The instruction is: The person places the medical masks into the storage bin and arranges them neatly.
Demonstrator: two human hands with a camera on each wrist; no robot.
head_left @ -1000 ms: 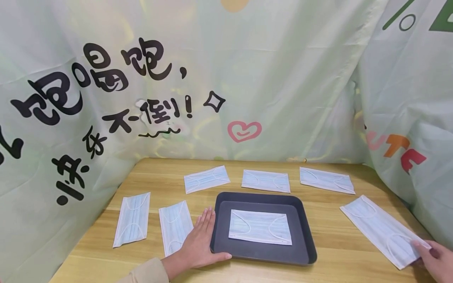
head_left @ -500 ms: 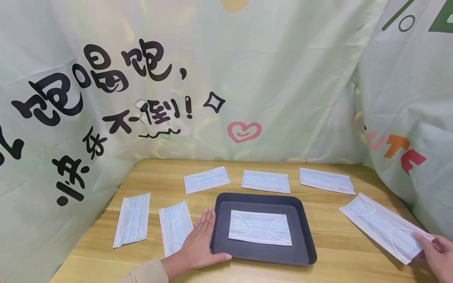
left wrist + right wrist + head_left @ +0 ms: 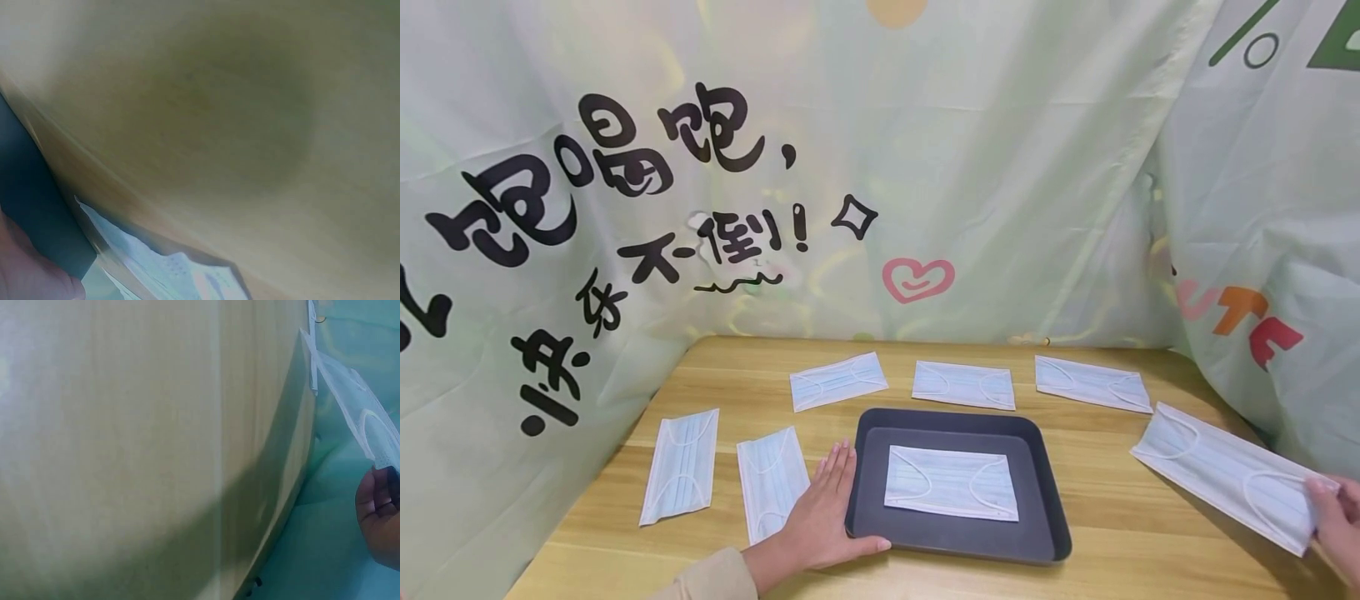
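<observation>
At the right of the head view my right hand [image 3: 1336, 521] pinches the near end of a pale blue face mask [image 3: 1232, 475] between thumb and fingers. The right wrist view shows this mask [image 3: 362, 403] raised off the tabletop, a shadow under it. My left hand [image 3: 820, 512] lies with straight fingers along the left edge of a dark grey rectangular tray [image 3: 1052, 500]. Inside the tray one face mask [image 3: 951, 483] lies flat, ear loops up. Another mask [image 3: 770, 475] is just left of my left hand, its lower end partly hidden behind the wrist.
Along the back of the wooden table [image 3: 1120, 533] lie a left mask [image 3: 838, 381], a middle mask [image 3: 964, 385] and a right mask [image 3: 1092, 383]. One more mask [image 3: 680, 465] is at the far left. Printed cloth [image 3: 1037, 208] hangs around the back and sides.
My right hand has lifted the pinched mask and shifted it slightly up and to the right; its angle is flatter. The left hand, tray and other masks have stayed put.
</observation>
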